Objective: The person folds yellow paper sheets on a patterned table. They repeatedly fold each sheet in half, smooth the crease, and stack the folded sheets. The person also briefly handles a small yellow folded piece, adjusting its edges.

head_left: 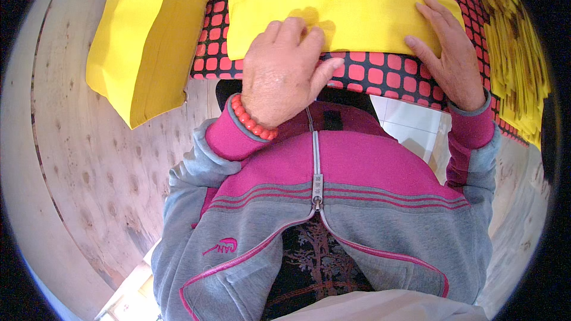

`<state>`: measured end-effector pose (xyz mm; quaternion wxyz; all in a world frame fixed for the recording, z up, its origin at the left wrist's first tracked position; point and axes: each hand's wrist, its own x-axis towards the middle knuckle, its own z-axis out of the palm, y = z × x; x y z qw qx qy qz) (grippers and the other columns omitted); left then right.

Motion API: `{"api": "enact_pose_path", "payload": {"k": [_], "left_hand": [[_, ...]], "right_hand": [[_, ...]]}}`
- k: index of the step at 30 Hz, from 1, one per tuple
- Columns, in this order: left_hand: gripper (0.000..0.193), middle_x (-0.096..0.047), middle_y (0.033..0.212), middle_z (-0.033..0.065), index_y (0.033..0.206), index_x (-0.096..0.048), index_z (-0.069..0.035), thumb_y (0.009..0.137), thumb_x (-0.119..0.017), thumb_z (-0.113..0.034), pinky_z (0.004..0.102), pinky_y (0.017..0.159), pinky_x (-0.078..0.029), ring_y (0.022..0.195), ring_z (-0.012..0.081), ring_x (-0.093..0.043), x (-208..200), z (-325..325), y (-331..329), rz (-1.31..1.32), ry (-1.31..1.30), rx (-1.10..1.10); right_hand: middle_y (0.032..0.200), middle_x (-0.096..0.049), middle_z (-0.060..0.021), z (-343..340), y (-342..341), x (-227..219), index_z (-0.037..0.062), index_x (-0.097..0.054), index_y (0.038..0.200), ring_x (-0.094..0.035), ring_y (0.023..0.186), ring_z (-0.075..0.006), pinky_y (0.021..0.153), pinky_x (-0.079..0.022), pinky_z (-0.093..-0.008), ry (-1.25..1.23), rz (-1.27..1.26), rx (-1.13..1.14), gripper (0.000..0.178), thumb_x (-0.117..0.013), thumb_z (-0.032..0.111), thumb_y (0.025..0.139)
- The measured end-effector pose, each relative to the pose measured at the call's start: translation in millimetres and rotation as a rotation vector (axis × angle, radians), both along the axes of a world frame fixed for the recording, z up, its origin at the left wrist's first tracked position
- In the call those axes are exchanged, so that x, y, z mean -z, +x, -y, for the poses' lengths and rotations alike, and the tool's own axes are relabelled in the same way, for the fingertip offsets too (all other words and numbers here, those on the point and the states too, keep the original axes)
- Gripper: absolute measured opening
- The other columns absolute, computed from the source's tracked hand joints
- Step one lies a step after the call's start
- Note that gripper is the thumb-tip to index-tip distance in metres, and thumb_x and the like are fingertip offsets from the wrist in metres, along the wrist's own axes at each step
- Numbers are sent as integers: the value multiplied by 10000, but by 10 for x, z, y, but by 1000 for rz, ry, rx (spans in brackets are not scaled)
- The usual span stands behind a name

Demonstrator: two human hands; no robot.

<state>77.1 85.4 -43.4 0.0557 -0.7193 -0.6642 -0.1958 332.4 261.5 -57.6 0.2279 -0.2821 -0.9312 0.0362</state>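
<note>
A strip of yellow cloth [351, 15] lies flat across the table's red and black checked cover [398, 77]. My left hand [282, 71], with a red bead bracelet at its wrist, rests on the near left part of the strip. Its fingers are slightly bent and apart, and the thumb points right past the near edge. At the strip's right end, my right hand [446, 53] spreads its fingers on the cloth, thumb at the near edge. Neither hand grips anything that I can see.
To the left, a larger yellow cloth [146, 41] hangs over the table's side. A thick stack of yellow cloth pieces [517, 53] stands along the right. Wooden boarding [89, 142] shows at the left, and the near table edge runs just in front of my jacket.
</note>
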Motion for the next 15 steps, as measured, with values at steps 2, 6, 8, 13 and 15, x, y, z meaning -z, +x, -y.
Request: {"api": "enact_pose_path", "payload": {"k": [2, 6, 8, 13, 15], "left_hand": [[402, -605, 1070, 147, 1033, -652, -53, 824, -764, -377, 444, 780, -521, 947, 342, -608, 29, 27, -41, -41, 63, -4], [440, -626, 1202, 187, 1082, -655, -42, 822, -770, -377, 449, 874, -528, 1027, 374, -622, 52, 103, -37, -12, 95, -30], [458, -628, 1190, 176, 1131, -658, -47, 823, -773, -366, 444, 863, -529, 1019, 367, -623, 61, 132, -23, -26, 89, -24], [428, -641, 1130, 152, 1117, -694, -53, 802, -799, -323, 432, 825, -527, 990, 334, -630, 73, 192, -89, -75, 76, 13], [408, -646, 1119, 149, 1087, -702, -47, 794, -803, -314, 433, 822, -526, 986, 332, -631, 75, 215, -105, -71, 77, 13]], "right_hand": [[1385, -593, -234, 11, 12, 6, 0, -620, 1318, -581, 1271, -385, 1072, -470, -424, -6, 0, 19, 577, -749, 374, 898], [1384, -593, -236, 11, 72, 2, -1, -627, 1311, -583, 1266, -391, 1073, -470, -424, -12, -8, 17, 597, -760, 392, 882], [1384, -596, -227, 7, 95, -2, 2, -628, 1310, -584, 1266, -386, 1074, -469, -426, 3, -1, 21, 602, -763, 398, 877], [1466, -549, -206, 27, 114, -4, 0, -592, 1355, -548, 1334, -350, 1099, -439, -390, -86, 7, 45, 573, -748, 316, 903], [1463, -552, -203, 29, 107, 13, 4, -594, 1354, -549, 1335, -345, 1097, -443, -388, -77, 10, 56, 570, -750, 314, 903]]}}
